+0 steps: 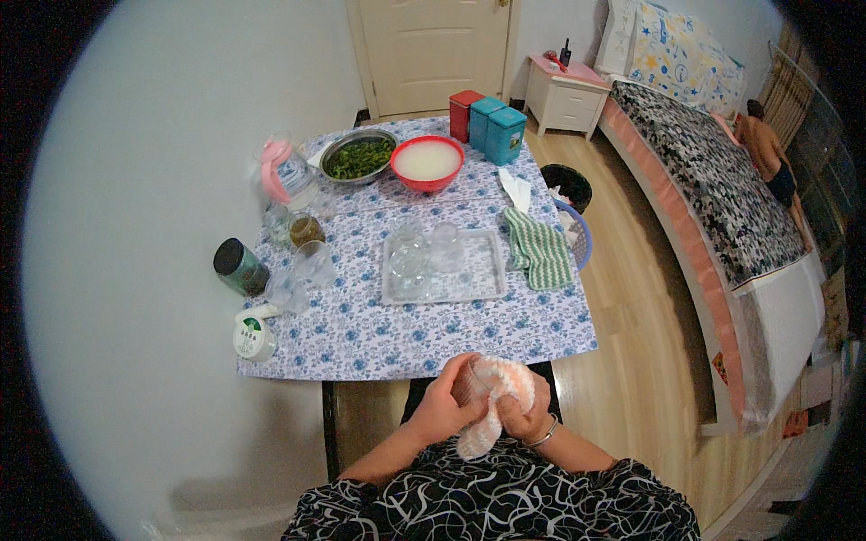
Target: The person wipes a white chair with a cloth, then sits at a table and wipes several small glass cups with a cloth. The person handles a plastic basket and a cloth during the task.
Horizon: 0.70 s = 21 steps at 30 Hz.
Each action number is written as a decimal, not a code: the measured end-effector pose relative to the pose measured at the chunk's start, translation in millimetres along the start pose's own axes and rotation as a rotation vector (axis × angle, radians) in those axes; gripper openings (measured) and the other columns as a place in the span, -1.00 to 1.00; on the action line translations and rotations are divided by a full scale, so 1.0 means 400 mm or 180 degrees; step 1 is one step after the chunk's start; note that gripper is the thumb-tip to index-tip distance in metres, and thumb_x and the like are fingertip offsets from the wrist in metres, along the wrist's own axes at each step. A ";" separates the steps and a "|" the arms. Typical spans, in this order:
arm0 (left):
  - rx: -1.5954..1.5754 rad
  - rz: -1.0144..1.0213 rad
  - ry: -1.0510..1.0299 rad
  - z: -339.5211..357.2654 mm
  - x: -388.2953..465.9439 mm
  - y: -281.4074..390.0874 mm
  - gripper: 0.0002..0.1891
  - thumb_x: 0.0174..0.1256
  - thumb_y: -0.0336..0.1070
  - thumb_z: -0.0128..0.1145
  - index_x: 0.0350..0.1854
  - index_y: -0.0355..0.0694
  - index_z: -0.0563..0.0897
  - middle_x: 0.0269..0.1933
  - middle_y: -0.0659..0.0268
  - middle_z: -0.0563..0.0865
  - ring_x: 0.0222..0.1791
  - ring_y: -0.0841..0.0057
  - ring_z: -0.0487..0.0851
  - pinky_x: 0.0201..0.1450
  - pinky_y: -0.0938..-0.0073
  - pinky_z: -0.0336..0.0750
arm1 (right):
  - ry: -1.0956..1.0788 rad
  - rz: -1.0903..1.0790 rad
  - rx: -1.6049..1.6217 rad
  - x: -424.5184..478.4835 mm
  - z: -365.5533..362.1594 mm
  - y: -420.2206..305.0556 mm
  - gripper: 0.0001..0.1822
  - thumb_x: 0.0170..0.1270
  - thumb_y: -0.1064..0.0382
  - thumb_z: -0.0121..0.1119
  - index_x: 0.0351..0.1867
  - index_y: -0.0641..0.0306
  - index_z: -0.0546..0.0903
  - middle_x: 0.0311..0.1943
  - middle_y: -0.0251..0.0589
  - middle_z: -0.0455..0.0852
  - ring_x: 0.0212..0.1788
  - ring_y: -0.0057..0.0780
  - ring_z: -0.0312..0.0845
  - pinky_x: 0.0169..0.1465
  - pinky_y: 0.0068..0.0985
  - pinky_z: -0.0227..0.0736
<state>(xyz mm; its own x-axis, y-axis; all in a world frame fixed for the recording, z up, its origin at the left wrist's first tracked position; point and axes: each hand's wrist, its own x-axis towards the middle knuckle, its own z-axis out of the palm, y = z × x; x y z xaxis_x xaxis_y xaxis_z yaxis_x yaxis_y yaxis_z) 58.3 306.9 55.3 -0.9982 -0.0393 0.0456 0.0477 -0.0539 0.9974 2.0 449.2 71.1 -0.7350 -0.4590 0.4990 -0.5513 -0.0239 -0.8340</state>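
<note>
Just off the near edge of the table, my left hand [443, 406] grips a clear glass cup [467, 382], partly covered by the fingers. My right hand [528, 409] holds a pink-and-white striped cloth [517, 379] bunched against the cup, with one end hanging down between the hands. A clear plastic tray [473, 294] on the table beyond holds several clear glass vessels [410, 260]. Right of the tray lies a green-and-white striped cloth [539, 250].
Further back stand a metal bowl of greens [358, 157], a red bowl of cloudy liquid [427, 163] and tins [505, 135]. Along the left are a pink-lidded pitcher [287, 172], jars [308, 233] and clear cups [314, 264]. A person [768, 145] is by the bed [710, 182].
</note>
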 end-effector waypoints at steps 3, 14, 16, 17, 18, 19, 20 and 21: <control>-0.1854 -0.0555 -0.0504 -0.018 -0.013 -0.027 -0.45 0.21 -0.11 0.00 0.17 -0.29 0.20 0.05 0.19 0.44 0.04 0.37 0.44 0.08 0.39 0.31 | -0.0150 -0.0356 0.0383 0.014 -0.004 -0.005 -0.62 -0.02 0.15 0.05 -0.25 0.45 0.54 -0.39 -0.04 0.62 -0.42 -0.19 0.57 -0.31 -0.42 0.44; -0.2094 -0.0386 -0.0472 0.004 -0.021 -0.039 -0.48 0.32 0.02 -0.23 0.15 -0.28 0.15 0.06 0.24 0.38 0.05 0.53 0.37 0.08 0.49 0.29 | -0.0208 -0.0075 0.0406 0.038 -0.014 -0.018 -0.71 0.03 0.24 0.08 -0.28 0.44 0.56 -0.45 -0.11 0.64 -0.49 -0.38 0.59 -0.39 -0.52 0.45; -0.1232 -0.0107 -0.0306 0.015 -0.018 -0.030 -0.48 0.31 0.00 -0.20 0.15 -0.29 0.15 0.04 0.25 0.39 0.04 0.55 0.37 0.05 0.51 0.29 | -0.0421 -0.0445 -0.0071 0.034 -0.021 0.007 -0.74 0.01 0.24 0.10 -0.33 0.41 0.58 -0.46 -0.10 0.64 -0.51 -0.32 0.58 -0.42 -0.51 0.44; -0.0801 0.0030 -0.0223 0.018 -0.018 -0.024 -0.48 0.31 0.00 -0.18 0.15 -0.29 0.15 0.04 0.25 0.39 0.03 0.56 0.37 0.04 0.51 0.30 | -0.0294 -0.0333 0.0050 0.029 -0.018 0.003 -0.74 0.01 0.24 0.10 -0.33 0.41 0.57 -0.47 -0.11 0.64 -0.51 -0.33 0.58 -0.42 -0.51 0.44; -0.0807 -0.0425 -0.0362 0.008 -0.015 -0.011 -0.44 0.30 0.05 -0.22 0.17 -0.29 0.16 0.06 0.21 0.40 0.03 0.50 0.41 0.05 0.48 0.32 | -0.0164 -0.0237 0.0170 0.025 -0.011 0.000 -0.75 0.02 0.25 0.09 -0.34 0.41 0.57 -0.48 -0.12 0.64 -0.51 -0.34 0.58 -0.42 -0.51 0.44; -0.1642 -0.0766 -0.0455 0.005 -0.016 -0.007 -0.42 0.30 0.09 -0.25 0.18 -0.28 0.16 0.07 0.20 0.40 0.03 0.48 0.42 0.06 0.46 0.33 | -0.0032 -0.0139 0.0289 0.022 -0.004 -0.002 -0.76 0.02 0.25 0.09 -0.34 0.41 0.57 -0.49 -0.13 0.64 -0.51 -0.35 0.58 -0.42 -0.51 0.44; -0.2478 -0.1111 -0.0548 0.003 -0.014 -0.005 -0.40 0.29 0.12 -0.28 0.19 -0.28 0.17 0.08 0.19 0.40 0.03 0.46 0.43 0.07 0.45 0.33 | 0.0110 0.0004 0.0586 0.016 0.005 -0.002 -0.76 0.02 0.26 0.09 -0.35 0.41 0.57 -0.50 -0.14 0.63 -0.51 -0.37 0.58 -0.42 -0.51 0.43; -0.3318 -0.1471 -0.0615 0.001 -0.020 -0.003 -0.38 0.29 0.15 -0.31 0.20 -0.28 0.17 0.09 0.18 0.41 0.03 0.43 0.44 0.08 0.43 0.34 | 0.0243 0.0166 0.0899 0.007 0.019 -0.005 -0.77 0.02 0.26 0.09 -0.36 0.41 0.57 -0.52 -0.15 0.63 -0.51 -0.38 0.58 -0.42 -0.51 0.43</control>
<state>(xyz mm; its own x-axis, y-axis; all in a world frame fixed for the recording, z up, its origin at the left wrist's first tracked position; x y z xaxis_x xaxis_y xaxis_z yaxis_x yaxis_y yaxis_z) 66.0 307.9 53.7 -0.9130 0.3472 -0.2142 -0.4061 -0.8239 0.3953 4.0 440.9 72.5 -0.7930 -0.3981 0.4611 -0.3882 -0.2531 -0.8861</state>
